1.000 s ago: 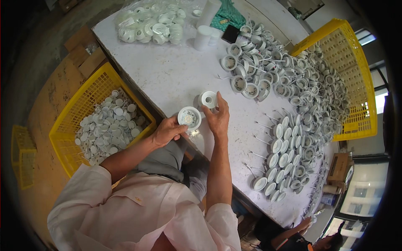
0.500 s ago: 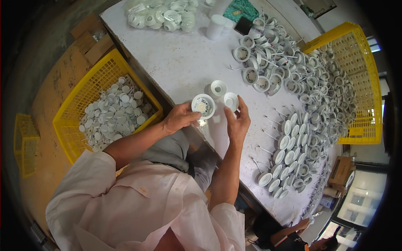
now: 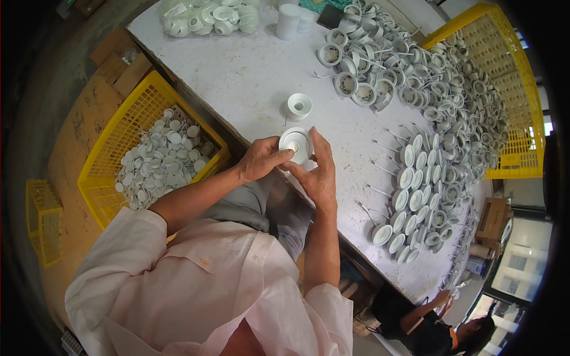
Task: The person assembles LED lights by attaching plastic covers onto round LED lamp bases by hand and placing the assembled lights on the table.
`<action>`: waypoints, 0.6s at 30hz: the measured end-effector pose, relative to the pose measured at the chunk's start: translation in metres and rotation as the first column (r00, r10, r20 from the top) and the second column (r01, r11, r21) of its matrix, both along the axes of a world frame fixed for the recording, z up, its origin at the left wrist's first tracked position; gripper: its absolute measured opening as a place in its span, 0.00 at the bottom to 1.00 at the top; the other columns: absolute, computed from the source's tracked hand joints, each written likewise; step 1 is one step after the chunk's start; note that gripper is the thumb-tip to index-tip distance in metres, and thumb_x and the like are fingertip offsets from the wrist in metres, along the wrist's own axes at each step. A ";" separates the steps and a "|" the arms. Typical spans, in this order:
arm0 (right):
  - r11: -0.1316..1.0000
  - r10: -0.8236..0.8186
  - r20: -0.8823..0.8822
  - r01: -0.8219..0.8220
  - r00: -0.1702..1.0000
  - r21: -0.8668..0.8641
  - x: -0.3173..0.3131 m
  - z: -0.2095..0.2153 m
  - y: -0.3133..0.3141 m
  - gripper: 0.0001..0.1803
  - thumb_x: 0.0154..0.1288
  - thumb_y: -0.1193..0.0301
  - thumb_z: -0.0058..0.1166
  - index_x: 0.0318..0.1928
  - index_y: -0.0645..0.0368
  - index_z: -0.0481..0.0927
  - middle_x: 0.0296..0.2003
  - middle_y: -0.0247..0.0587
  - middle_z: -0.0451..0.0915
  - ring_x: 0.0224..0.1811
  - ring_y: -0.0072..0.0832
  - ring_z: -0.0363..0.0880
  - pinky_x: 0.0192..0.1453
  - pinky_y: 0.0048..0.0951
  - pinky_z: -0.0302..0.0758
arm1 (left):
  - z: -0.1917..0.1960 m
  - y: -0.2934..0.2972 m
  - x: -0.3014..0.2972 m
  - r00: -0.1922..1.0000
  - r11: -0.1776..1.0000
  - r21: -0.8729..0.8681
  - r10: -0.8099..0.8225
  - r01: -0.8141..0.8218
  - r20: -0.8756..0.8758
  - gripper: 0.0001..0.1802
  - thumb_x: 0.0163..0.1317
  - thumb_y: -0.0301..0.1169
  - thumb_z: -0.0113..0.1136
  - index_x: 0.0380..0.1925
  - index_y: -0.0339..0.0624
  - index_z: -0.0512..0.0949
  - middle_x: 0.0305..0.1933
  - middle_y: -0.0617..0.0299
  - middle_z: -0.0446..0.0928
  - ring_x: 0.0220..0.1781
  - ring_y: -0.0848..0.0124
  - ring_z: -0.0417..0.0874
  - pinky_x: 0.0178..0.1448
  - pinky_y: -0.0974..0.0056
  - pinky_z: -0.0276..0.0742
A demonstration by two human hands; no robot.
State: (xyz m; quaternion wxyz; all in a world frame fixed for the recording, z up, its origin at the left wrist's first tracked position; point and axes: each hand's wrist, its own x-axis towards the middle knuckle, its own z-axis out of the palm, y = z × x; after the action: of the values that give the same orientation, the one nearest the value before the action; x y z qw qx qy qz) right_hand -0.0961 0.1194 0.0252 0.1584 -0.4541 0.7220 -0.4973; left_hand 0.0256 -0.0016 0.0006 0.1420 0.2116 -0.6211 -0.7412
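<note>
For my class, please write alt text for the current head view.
A person's left hand and right hand hold a round white lamp housing near the edge of a white table. A white ring-shaped piece stands beyond; wired lamp parts lie heaped to the right, and a yellow basket of white discs sits left.

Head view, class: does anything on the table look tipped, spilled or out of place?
The right-hand yellow basket appears tipped sideways, with a heap of fittings spreading from it across the table; that looks odd beside the neat rows of discs.
</note>
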 end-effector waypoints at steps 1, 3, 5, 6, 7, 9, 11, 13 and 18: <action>1.000 -0.031 0.064 0.031 0.997 0.001 0.002 0.000 0.002 0.44 0.43 0.74 0.74 0.64 0.61 0.69 0.59 0.48 0.70 0.57 0.37 0.74 0.52 0.33 0.77 | 0.002 0.000 0.001 1.000 1.000 -0.004 -0.007 0.007 0.003 0.22 0.65 0.43 0.57 0.45 0.33 0.77 0.31 0.63 0.77 0.31 0.78 0.76 0.34 0.72 0.72; 0.998 -0.061 0.130 0.062 0.990 0.000 0.002 -0.006 0.008 0.42 0.45 0.74 0.72 0.64 0.61 0.69 0.60 0.48 0.69 0.56 0.34 0.75 0.51 0.31 0.77 | 0.001 0.003 0.001 1.000 1.000 -0.011 -0.014 0.014 0.008 0.21 0.64 0.40 0.57 0.46 0.30 0.76 0.37 0.57 0.80 0.35 0.75 0.81 0.40 0.71 0.79; 0.981 -0.080 0.482 0.154 0.873 -0.118 -0.001 -0.017 0.014 0.33 0.55 0.76 0.66 0.62 0.61 0.71 0.56 0.45 0.74 0.49 0.26 0.78 0.46 0.26 0.77 | -0.001 0.009 -0.004 0.998 0.998 0.016 0.065 -0.065 -0.020 0.19 0.63 0.37 0.55 0.47 0.32 0.77 0.32 0.61 0.80 0.32 0.79 0.76 0.35 0.72 0.72; 0.980 -0.082 0.480 0.159 0.873 -0.121 -0.003 -0.022 0.016 0.33 0.55 0.76 0.66 0.62 0.61 0.71 0.56 0.45 0.74 0.49 0.26 0.78 0.46 0.26 0.77 | -0.002 0.009 -0.004 0.998 0.998 0.014 0.060 -0.060 -0.022 0.19 0.63 0.37 0.55 0.47 0.32 0.77 0.32 0.61 0.80 0.32 0.79 0.76 0.35 0.72 0.72; 0.975 -0.161 0.517 0.216 0.841 -0.048 -0.002 -0.022 0.015 0.27 0.58 0.76 0.63 0.60 0.62 0.74 0.50 0.42 0.77 0.42 0.22 0.78 0.43 0.23 0.76 | -0.001 0.009 -0.003 0.999 0.998 -0.051 0.044 -0.043 0.020 0.19 0.62 0.35 0.55 0.46 0.31 0.77 0.34 0.59 0.81 0.33 0.78 0.77 0.38 0.71 0.73; 0.961 -0.246 0.548 0.276 0.800 0.029 0.002 -0.022 0.013 0.22 0.62 0.76 0.59 0.57 0.63 0.76 0.44 0.39 0.81 0.36 0.17 0.78 0.40 0.21 0.75 | 0.000 0.009 -0.003 0.998 0.993 -0.114 0.023 -0.016 0.063 0.18 0.61 0.33 0.55 0.46 0.30 0.77 0.36 0.58 0.82 0.35 0.76 0.78 0.40 0.69 0.75; 0.963 -0.222 0.497 0.267 0.839 -0.020 0.005 -0.021 0.009 0.15 0.65 0.74 0.58 0.51 0.64 0.81 0.32 0.33 0.82 0.27 0.13 0.74 0.33 0.17 0.71 | -0.001 0.009 -0.005 0.989 0.985 -0.171 0.017 0.009 0.150 0.18 0.58 0.32 0.55 0.44 0.30 0.78 0.35 0.57 0.82 0.36 0.75 0.79 0.41 0.68 0.75; 0.957 -0.244 0.493 0.288 0.835 -0.014 0.009 -0.018 0.006 0.13 0.64 0.74 0.58 0.49 0.64 0.81 0.30 0.32 0.81 0.26 0.13 0.72 0.31 0.17 0.70 | 0.002 0.009 -0.006 0.985 0.983 -0.183 0.028 0.004 0.172 0.18 0.57 0.32 0.55 0.43 0.30 0.79 0.35 0.57 0.82 0.36 0.75 0.79 0.41 0.68 0.75; 0.941 -0.292 0.463 0.337 0.837 -0.016 0.011 -0.020 0.005 0.15 0.64 0.70 0.60 0.47 0.67 0.82 0.21 0.32 0.78 0.21 0.15 0.73 0.26 0.18 0.69 | -0.003 0.009 -0.009 0.978 0.974 -0.227 0.063 -0.017 0.200 0.17 0.56 0.32 0.55 0.41 0.30 0.79 0.34 0.57 0.82 0.36 0.74 0.79 0.42 0.67 0.76</action>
State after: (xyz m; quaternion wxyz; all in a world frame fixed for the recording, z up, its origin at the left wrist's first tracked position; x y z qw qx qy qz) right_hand -0.0849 0.1242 0.0053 0.2163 -0.2075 0.7048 -0.6430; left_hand 0.0170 0.0078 -0.0023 0.1148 0.2824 -0.7078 -0.6373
